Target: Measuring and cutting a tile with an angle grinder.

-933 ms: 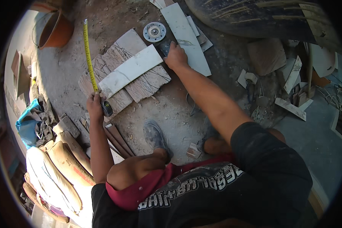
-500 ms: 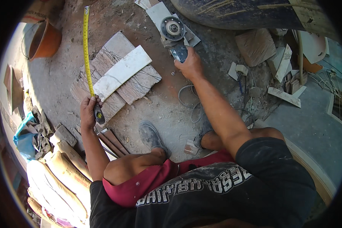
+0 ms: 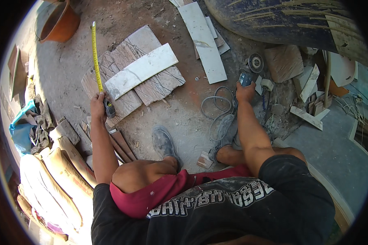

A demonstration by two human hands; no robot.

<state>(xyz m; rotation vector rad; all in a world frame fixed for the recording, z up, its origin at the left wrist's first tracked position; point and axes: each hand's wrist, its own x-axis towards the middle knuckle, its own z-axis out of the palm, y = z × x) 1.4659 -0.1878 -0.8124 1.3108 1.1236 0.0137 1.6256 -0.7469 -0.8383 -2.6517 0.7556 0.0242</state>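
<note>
My left hand is closed round a tape measure, its yellow blade drawn out away from me over the floor. A white tile strip lies across rough brownish stone slabs just right of the blade, apart from it. My right hand grips an angle grinder low at the right. The grinder's round disc faces up, beside broken tile pieces. A longer white tile strip lies on other pieces, left of the grinder and beyond it.
A grey cable loops on the floor by my right shoe. An orange bucket stands far left, with filled sacks near left. A large dark rounded container stands far right. Offcuts are piled at the right.
My right hand has carried the grinder right and nearer, off the long white tile strip, which shows fully now. My left hand still holds the tape; the blade's tip appears lower in view.
</note>
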